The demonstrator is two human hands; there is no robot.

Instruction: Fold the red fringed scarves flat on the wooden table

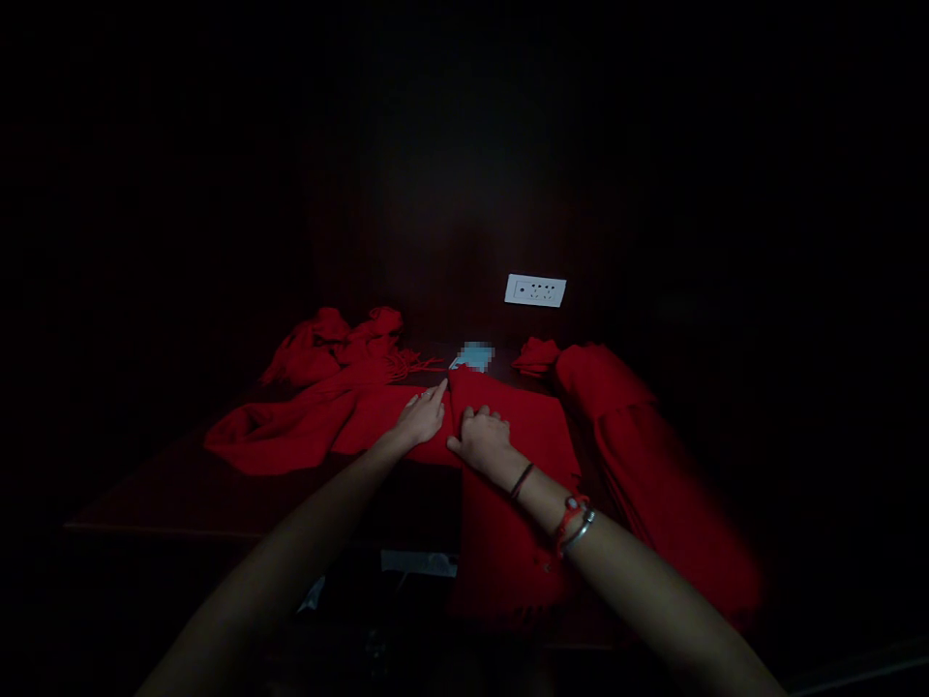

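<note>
A red fringed scarf (392,399) lies across the dark table, one part turned forward and hanging over the front edge. On its left stretch rests my left hand (422,416), fingers extended, the index fingertip touching a folded edge. My right hand (485,436) presses down on the folded part just right of that edge. Its thumb is apart from its slightly bent fingers. Both hands look open, with no cloth visibly pinched. Dim light hides the detail of the fingertips.
A crumpled red fringed cloth (330,339) lies at the back left. Folded red cloth (639,445) runs along the right side, near a small red bundle (537,355). A pale blue item (475,356) sits behind the scarf, below a wall socket (535,290). Surroundings are very dark.
</note>
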